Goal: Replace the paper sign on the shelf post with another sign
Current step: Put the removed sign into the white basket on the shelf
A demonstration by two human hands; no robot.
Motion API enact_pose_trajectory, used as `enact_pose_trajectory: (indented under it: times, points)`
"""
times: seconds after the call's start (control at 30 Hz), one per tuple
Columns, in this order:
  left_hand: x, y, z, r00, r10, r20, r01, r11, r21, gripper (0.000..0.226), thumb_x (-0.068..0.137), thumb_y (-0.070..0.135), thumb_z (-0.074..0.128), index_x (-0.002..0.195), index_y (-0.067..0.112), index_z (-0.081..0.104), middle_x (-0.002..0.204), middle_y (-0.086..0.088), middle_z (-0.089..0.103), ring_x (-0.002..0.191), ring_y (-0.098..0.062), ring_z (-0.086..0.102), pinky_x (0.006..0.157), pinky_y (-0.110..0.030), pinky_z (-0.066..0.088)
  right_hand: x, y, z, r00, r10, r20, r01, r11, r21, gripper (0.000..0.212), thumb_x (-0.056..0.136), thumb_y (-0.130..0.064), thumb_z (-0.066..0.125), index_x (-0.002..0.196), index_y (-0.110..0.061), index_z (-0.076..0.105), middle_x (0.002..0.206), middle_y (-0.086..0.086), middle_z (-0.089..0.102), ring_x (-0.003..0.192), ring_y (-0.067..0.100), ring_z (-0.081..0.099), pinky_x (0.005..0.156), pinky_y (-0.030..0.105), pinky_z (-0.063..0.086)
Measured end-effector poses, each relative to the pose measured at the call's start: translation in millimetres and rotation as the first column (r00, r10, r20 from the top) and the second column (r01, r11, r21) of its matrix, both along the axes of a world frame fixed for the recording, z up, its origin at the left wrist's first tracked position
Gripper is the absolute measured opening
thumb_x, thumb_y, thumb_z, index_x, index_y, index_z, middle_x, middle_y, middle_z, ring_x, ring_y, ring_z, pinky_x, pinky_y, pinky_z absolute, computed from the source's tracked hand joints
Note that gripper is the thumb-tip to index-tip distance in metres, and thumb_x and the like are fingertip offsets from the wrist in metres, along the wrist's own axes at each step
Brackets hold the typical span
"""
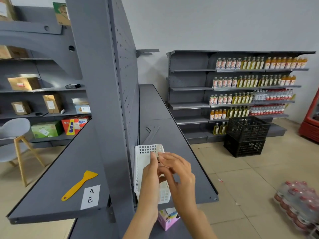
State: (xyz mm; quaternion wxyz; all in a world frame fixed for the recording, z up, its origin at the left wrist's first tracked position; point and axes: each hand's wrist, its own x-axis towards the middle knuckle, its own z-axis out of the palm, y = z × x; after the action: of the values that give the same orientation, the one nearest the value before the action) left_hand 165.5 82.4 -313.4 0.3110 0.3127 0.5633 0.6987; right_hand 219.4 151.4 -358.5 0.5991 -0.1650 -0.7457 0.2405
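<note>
A white paper sign point(91, 196) with black handwriting lies flat on the grey shelf point(57, 171) left of the shelf post point(101, 100). A yellow plastic scraper point(79, 185) lies beside it. My left hand point(150, 176) and my right hand point(177, 173) are together over a white perforated basket point(146, 150) on the right-hand shelf. Their fingertips pinch a small dark object between them; it is too small to identify. No sign shows on the post.
A pink box point(168, 219) sits below the basket. Black crates point(246, 135) stand on the tiled floor, and a wrapped pack of bottles point(298, 202) lies at the right. Bottle shelves line the far wall. A grey chair point(13, 135) stands at the left.
</note>
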Motion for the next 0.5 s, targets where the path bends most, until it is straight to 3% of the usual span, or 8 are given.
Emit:
enact_pose_trajectory:
  times: [0.1,0.17,0.27,0.33,0.43,0.5]
  points:
    - [-6,4,-5,0.996,-0.09,-0.011,0.089,0.993,-0.073,0.052,0.1,0.052,0.028,0.103,0.018,0.067,0.1,-0.001,0.072,0.094,-0.012,0.067,0.09,-0.032,0.052,0,18,-4,0.989,-0.09,0.118,0.071,0.986,0.153,0.014,0.091,-0.022,0.064,0.102,-0.027,0.071,0.109,-0.023,0.069,0.119,-0.016,0.046,0.096,0.017,0.038]
    - [-11,9,-10,0.991,-0.128,-0.037,0.121,0.981,-0.153,0.067,0.089,0.066,0.024,0.106,0.022,0.071,0.099,0.0,0.078,0.094,-0.009,0.072,0.084,-0.025,0.055,-1,29,-5,0.983,-0.113,0.146,0.099,0.99,0.098,0.009,0.092,-0.023,0.06,0.092,-0.027,0.069,0.098,-0.024,0.066,0.11,-0.014,0.047,0.089,0.022,0.04]
    - [-12,12,-21,0.978,-0.203,-0.047,0.188,0.955,-0.231,0.078,0.076,0.074,0.02,0.123,0.03,0.063,0.109,0.008,0.075,0.1,-0.006,0.071,0.076,-0.016,0.054,-8,37,-4,0.978,-0.099,0.185,0.12,0.987,-0.109,0.02,0.096,-0.013,0.061,0.084,-0.029,0.06,0.089,-0.034,0.055,0.097,0.003,0.05,0.082,0.026,0.041]
    - [-14,8,-28,0.983,-0.181,-0.034,0.168,0.96,-0.225,0.076,0.076,0.071,0.02,0.133,0.034,0.054,0.116,0.009,0.07,0.104,-0.006,0.068,0.078,-0.016,0.053,-12,42,-5,0.971,-0.119,0.209,0.141,0.985,-0.096,0.02,0.099,-0.011,0.058,0.085,-0.024,0.063,0.087,-0.032,0.059,0.09,0.005,0.051,0.085,0.027,0.039]
    - [-21,-7,-33,0.987,-0.079,-0.137,0.061,0.989,-0.131,0.059,0.082,0.063,0.023,0.133,0.044,0.047,0.131,0.015,0.057,0.116,0.002,0.057,0.089,-0.014,0.049,-20,47,-7,0.947,-0.123,0.296,0.15,0.986,-0.071,0.026,0.103,-0.016,0.051,0.09,-0.024,0.072,0.081,-0.019,0.07,0.078,0.007,0.053,0.08,0.036,0.044]
    - [-25,-17,-31,0.966,-0.012,-0.259,-0.007,0.997,-0.071,0.053,0.086,0.059,0.027,0.133,0.044,0.047,0.134,0.02,0.053,0.118,0.007,0.053,0.09,-0.005,0.044,-23,50,-9,0.916,-0.143,0.376,0.181,0.981,-0.068,0.04,0.105,-0.036,0.042,0.089,-0.023,0.076,0.071,-0.013,0.068,0.07,0.01,0.05,0.074,0.039,0.045]
